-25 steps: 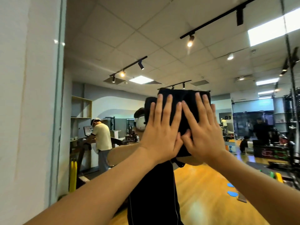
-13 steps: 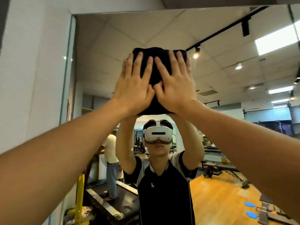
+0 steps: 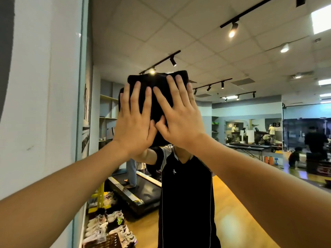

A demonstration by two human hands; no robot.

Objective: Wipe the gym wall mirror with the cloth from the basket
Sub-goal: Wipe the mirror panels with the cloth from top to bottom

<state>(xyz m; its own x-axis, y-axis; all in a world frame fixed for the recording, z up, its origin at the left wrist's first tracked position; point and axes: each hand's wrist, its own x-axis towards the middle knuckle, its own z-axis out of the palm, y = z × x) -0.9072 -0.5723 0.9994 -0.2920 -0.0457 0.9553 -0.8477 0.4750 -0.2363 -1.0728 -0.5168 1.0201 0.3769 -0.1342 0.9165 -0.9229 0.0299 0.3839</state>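
Head view: black cloth (image 3: 157,90) pressed flat on the wall mirror (image 3: 250,158), both hands on it.
I log the left hand (image 3: 133,120) at 9 o'clock of the cloth and the right hand (image 3: 180,119) at 3 o'clock, fingers (image 3: 138,93) straight and spread, palms pressing, thumbs touching at the middle. Cloth sits at the frame's centre, covering the reflected head. Reflected treadmill (image 3: 136,190) lies at 6 o'clock; shoes (image 3: 107,222) at 7 o'clock.
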